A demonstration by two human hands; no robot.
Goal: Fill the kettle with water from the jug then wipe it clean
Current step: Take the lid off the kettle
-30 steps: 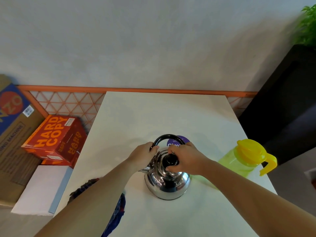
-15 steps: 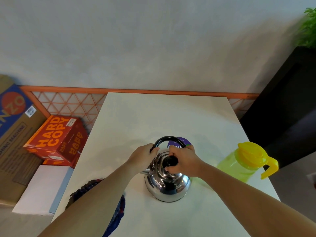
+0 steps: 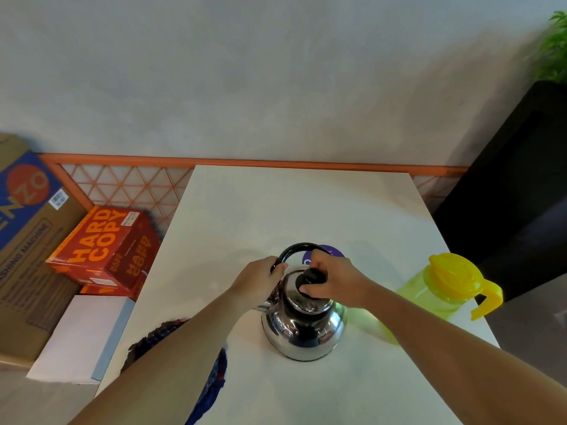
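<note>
A shiny steel kettle (image 3: 303, 332) stands near the middle of the white table (image 3: 276, 210). My left hand (image 3: 260, 280) grips the left end of its black arched handle (image 3: 294, 250). My right hand (image 3: 334, 280) pinches the black knob of the kettle lid (image 3: 310, 279), and the lid looks slightly lifted above the opening. A green jug with a yellow lid and handle (image 3: 445, 286) stands to the kettle's right, near the table's right edge. A dark blue cloth (image 3: 211, 384) lies at the front left of the table, mostly hidden under my left forearm.
A purple round sticker or coaster (image 3: 334, 253) lies behind the kettle. Left of the table on the floor are an orange box (image 3: 104, 250), a large cardboard box (image 3: 27, 228) and a white box (image 3: 76, 338). A black cabinet (image 3: 515, 191) stands at the right.
My right hand has kept its pinch on the lid knob and the lid seems to have risen slightly. The left hand stays on the handle.
</note>
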